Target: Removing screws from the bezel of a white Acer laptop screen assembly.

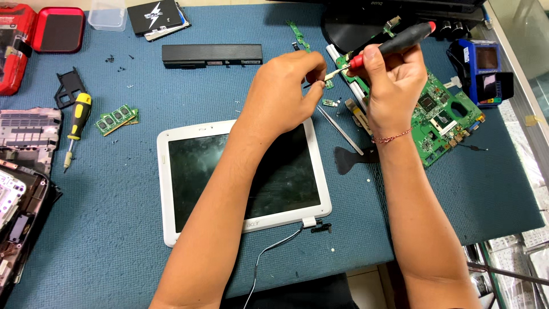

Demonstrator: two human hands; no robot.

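My right hand [393,80] grips a red and black screwdriver [400,39], its tip pointing left toward my left hand. My left hand [284,86] pinches a small white and green part [330,75] at its fingertips, right at the screwdriver's tip. Both hands hover above the top right corner of a white-framed laptop screen panel [240,229] lying flat on the blue mat. A green motherboard [443,114] lies to the right, partly under my right hand.
Metal tweezers [340,130] and a black pry tool [350,159] lie between screen and motherboard. A black battery [211,55], memory sticks [116,119], a yellow-handled screwdriver [76,123], loose screws and laptop casing parts [23,171] sit left. A blue meter [483,71] stands right.
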